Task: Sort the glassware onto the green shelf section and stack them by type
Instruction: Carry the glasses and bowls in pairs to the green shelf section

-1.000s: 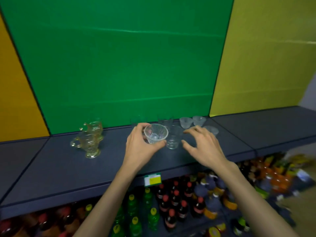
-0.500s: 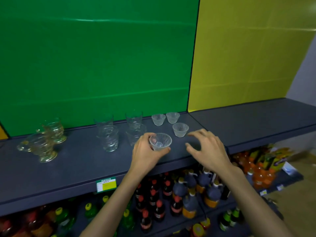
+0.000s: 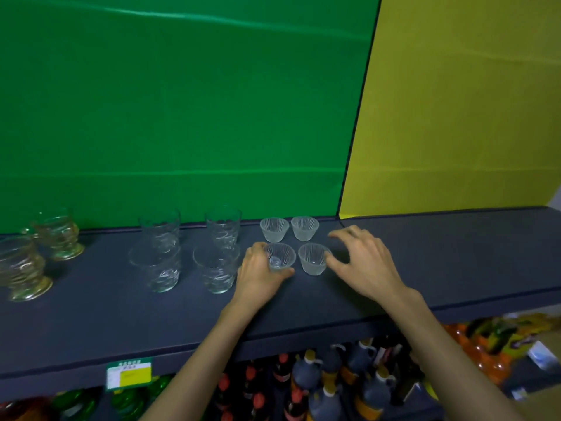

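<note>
My left hand [image 3: 259,275] grips a small ribbed glass cup [image 3: 280,256], which sits low over the dark shelf [image 3: 91,308] in front of the green panel [image 3: 182,117]. Another ribbed cup [image 3: 313,258] stands just right of it, and two more ribbed cups [image 3: 274,228] [image 3: 305,227] stand behind. My right hand [image 3: 364,261] hovers with fingers spread beside the right front cup, its thumb close to it. Several clear wavy tumblers [image 3: 159,265] [image 3: 217,267] stand to the left. Two amber footed glasses [image 3: 22,268] [image 3: 57,233] stand at the far left.
A yellow panel [image 3: 455,117] backs the bare shelf stretch on the right. Below the shelf edge are a price tag [image 3: 129,373] and rows of bottles [image 3: 318,384], with orange packs [image 3: 485,344] at the lower right.
The view swung right. My left hand carried the ribbed cup rightward and down beside the other small cups, forming a square of them. My right hand moved along to the right front cup.
</note>
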Action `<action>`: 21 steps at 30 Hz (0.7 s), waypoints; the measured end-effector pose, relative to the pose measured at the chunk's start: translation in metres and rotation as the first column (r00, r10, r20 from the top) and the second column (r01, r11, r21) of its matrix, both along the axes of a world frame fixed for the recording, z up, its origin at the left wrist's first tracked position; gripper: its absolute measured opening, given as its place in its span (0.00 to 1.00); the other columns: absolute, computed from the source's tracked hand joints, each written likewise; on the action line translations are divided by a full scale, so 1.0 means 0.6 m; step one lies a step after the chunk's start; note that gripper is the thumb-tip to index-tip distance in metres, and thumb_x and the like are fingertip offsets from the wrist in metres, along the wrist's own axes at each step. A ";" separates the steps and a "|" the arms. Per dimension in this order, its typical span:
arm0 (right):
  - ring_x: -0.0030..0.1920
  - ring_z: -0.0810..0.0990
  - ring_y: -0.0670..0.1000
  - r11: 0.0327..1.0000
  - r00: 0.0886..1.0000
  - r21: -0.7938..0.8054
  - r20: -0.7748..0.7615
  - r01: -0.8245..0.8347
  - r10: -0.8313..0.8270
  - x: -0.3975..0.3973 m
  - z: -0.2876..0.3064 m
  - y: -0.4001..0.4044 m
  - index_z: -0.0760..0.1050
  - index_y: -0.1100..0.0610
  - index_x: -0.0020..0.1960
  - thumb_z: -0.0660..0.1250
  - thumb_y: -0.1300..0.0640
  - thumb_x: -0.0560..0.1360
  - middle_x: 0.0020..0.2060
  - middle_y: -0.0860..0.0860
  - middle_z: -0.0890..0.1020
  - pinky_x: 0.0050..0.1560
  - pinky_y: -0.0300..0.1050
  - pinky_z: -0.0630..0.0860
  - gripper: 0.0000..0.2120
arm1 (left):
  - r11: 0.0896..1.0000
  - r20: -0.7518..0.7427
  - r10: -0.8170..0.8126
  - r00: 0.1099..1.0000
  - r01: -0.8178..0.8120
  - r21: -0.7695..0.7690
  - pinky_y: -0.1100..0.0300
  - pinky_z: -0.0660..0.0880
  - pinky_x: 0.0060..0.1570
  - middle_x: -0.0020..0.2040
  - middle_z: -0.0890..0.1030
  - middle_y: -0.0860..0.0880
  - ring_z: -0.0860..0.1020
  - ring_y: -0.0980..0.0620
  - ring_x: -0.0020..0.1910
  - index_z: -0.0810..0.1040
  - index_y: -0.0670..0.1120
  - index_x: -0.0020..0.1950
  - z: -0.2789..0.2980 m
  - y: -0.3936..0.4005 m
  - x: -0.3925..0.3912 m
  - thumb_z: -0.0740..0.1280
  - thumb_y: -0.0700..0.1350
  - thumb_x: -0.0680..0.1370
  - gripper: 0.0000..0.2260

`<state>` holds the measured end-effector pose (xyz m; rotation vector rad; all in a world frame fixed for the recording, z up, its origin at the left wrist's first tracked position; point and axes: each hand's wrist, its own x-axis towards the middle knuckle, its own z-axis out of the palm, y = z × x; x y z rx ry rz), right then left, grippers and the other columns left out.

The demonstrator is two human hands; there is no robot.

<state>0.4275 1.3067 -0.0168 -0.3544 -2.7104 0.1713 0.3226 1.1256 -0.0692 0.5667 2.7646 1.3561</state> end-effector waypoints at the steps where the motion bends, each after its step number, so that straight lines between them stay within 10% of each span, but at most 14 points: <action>1: 0.62 0.75 0.54 1.000 1.000 -0.007 -0.002 -0.009 0.009 -0.007 -0.002 0.007 0.74 0.51 0.68 0.64 0.43 0.77 0.63 0.50 0.77 0.58 0.51 0.71 0.22 | 1.000 0.006 0.009 1.000 -0.009 -0.013 0.50 0.72 0.61 0.64 0.76 0.46 0.75 0.44 0.64 0.70 0.44 0.68 0.000 0.005 -0.003 0.78 0.54 0.69 0.32; 11: 0.63 0.75 0.53 0.986 0.989 -0.084 0.017 -0.146 0.148 -0.039 -0.021 0.058 0.73 0.50 0.69 0.63 0.41 0.77 0.64 0.49 0.77 0.62 0.52 0.71 0.23 | 0.988 -0.057 0.104 0.993 -0.110 -0.109 0.48 0.70 0.66 0.71 0.71 0.44 0.71 0.43 0.69 0.64 0.44 0.75 0.001 0.020 0.013 0.77 0.55 0.71 0.39; 21: 0.64 0.73 0.53 0.934 0.942 -0.119 -0.034 -0.336 0.334 -0.032 -0.004 0.065 0.73 0.49 0.69 0.63 0.42 0.78 0.64 0.47 0.76 0.62 0.51 0.69 0.22 | 0.886 -0.507 -0.001 0.862 -0.234 -0.400 0.48 0.69 0.67 0.73 0.72 0.47 0.70 0.46 0.72 0.73 0.51 0.73 0.065 0.006 0.078 0.63 0.61 0.77 0.27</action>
